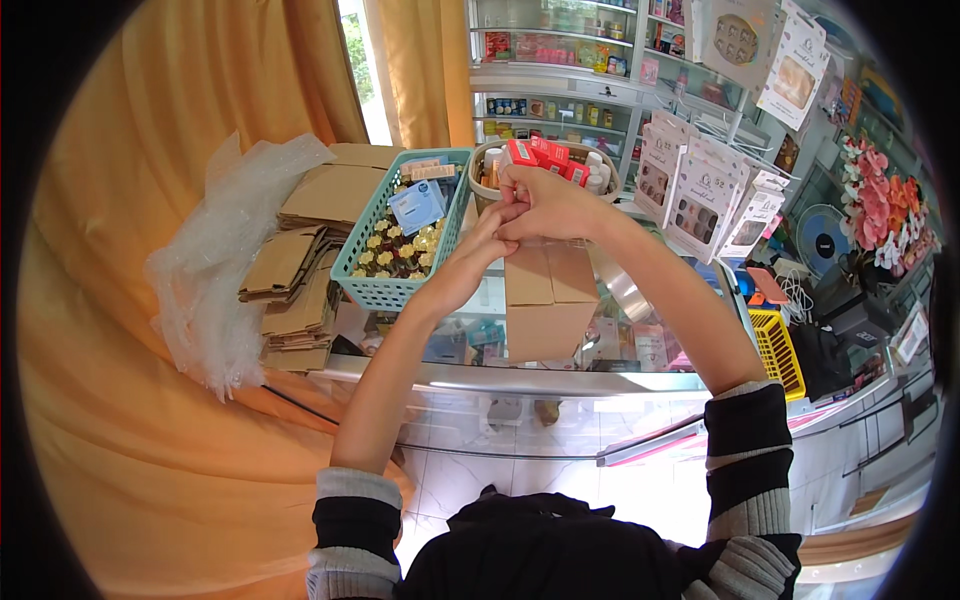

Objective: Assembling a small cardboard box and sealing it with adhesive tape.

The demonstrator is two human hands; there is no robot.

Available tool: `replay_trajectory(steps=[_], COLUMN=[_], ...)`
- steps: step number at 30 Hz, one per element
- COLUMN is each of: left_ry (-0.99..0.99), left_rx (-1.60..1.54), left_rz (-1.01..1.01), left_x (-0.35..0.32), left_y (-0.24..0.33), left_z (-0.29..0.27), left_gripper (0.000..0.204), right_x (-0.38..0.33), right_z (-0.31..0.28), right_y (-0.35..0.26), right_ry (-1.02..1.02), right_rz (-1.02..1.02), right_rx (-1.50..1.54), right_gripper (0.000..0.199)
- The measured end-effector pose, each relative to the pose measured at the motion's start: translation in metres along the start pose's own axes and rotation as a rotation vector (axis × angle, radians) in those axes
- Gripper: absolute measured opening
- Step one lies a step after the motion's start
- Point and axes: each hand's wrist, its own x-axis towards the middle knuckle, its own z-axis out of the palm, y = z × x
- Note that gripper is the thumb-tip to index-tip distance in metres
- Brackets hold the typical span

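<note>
My left hand (472,260) and my right hand (553,208) meet above the glass counter, fingers bent and pressed together. Whatever they pinch is hidden by the fingers. Just below them lies a brown cardboard box (552,310), its far left corner close under my fingertips. Beyond my right hand stands a round basket (480,200) with red boxes (551,152) and white-capped bottles (597,178). To the left of my left hand is a mint-green plastic basket (385,293), filled with bottles with gold flower-shaped caps (405,250) and a light-blue package (417,206) on top.
Flattened cardboard boxes (300,300) are stacked at the left, beside crumpled bubble wrap (225,270). A rack of hanging nail-set cards (705,195) rises at the right. A yellow basket (776,352) sits near the counter's right end. An orange curtain (170,480) hangs along the left.
</note>
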Motion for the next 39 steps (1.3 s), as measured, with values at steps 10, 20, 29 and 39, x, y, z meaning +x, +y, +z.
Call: replay_trajectory(steps=[10, 20, 29, 39], left_ry=[0.082, 0.111, 0.136, 0.186], left_rx=[0.063, 0.11, 0.155, 0.202], left_rz=[0.107, 0.087, 0.099, 0.108], left_x=[0.003, 0.004, 0.005, 0.006], left_y=[-0.012, -0.007, -0.007, -0.011], left_z=[0.009, 0.014, 0.018, 0.02], left_gripper=[0.052, 0.05, 0.048, 0.051], right_x=[-0.007, -0.125, -0.158, -0.134], right_z=[-0.015, -0.04, -0.039, -0.084], right_y=[0.014, -0.006, -0.005, 0.024], right_ry=[-0.064, 0.245, -0.05, 0.038], right_rz=[-0.15, 0.112, 0.184, 0.088], right_rx=[0.163, -0.03, 0.09, 0.366], right_gripper=[0.033, 0.03, 0.025, 0.021])
